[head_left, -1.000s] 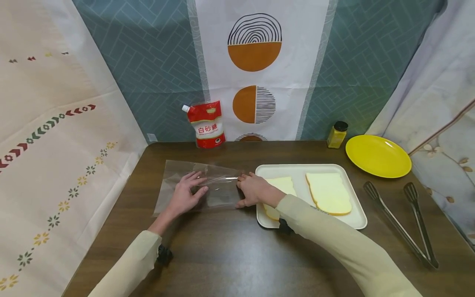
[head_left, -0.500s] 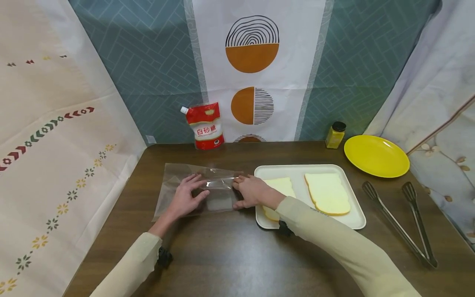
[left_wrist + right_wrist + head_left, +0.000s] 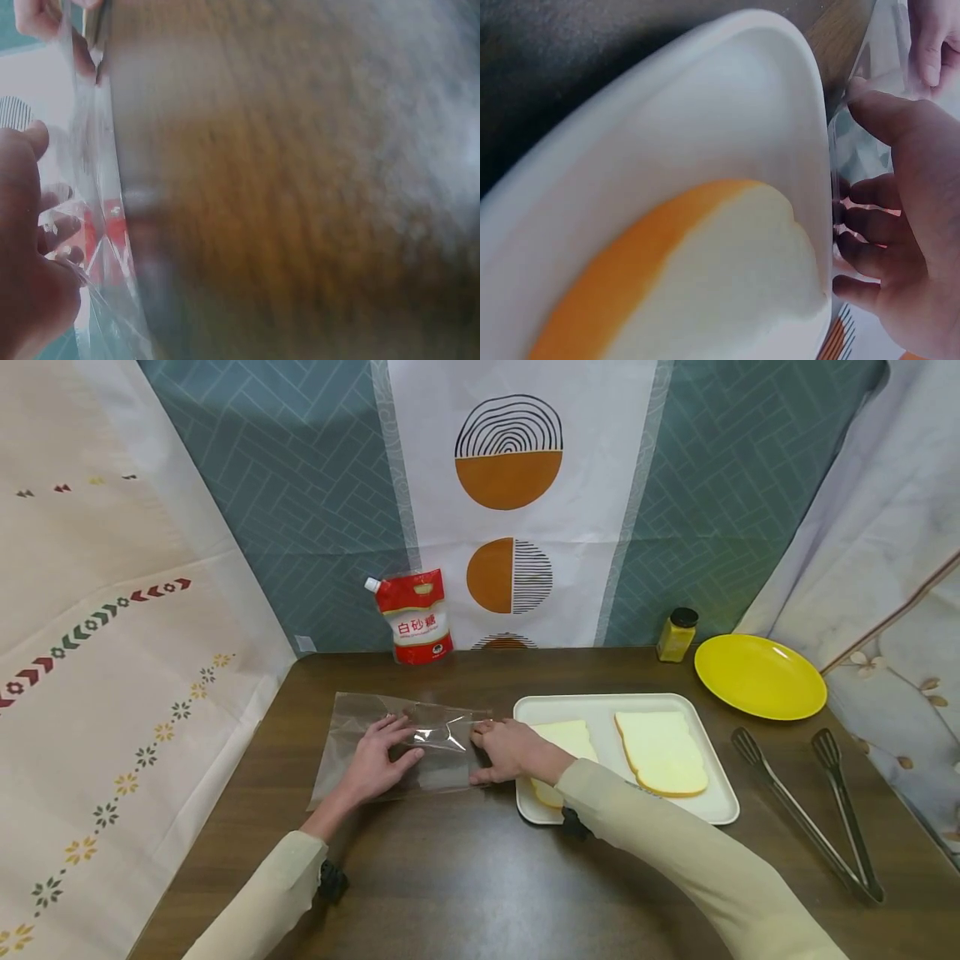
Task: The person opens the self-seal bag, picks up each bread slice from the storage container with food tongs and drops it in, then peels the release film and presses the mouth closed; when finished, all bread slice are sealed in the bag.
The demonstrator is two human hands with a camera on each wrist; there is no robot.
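1. Slightly leftward, the right hand (image 3: 506, 750) has edged, and highlights on the clear plastic bag (image 3: 442, 771) have shifted.
2. That bag lies on the bench (image 3: 450, 881), long axis left to right; the right hand is at its right end, beside the tray (image 3: 592, 701).
3. Left hand (image 3: 380, 760) rests on it, fingers spread; right thumb and fingers stand apart, any pinch unclear.

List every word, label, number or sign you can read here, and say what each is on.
"白砂糖": red characters on the white band of the spouted sugar pouch.
Line beneath those characters: too small to read.
Gold badge and dark emblem on the same pouch: too small to read.
Black-capped yellow bottle: label too small to read.
Right sleeve: faint marks at its edge, too small to tell whether they are writing.
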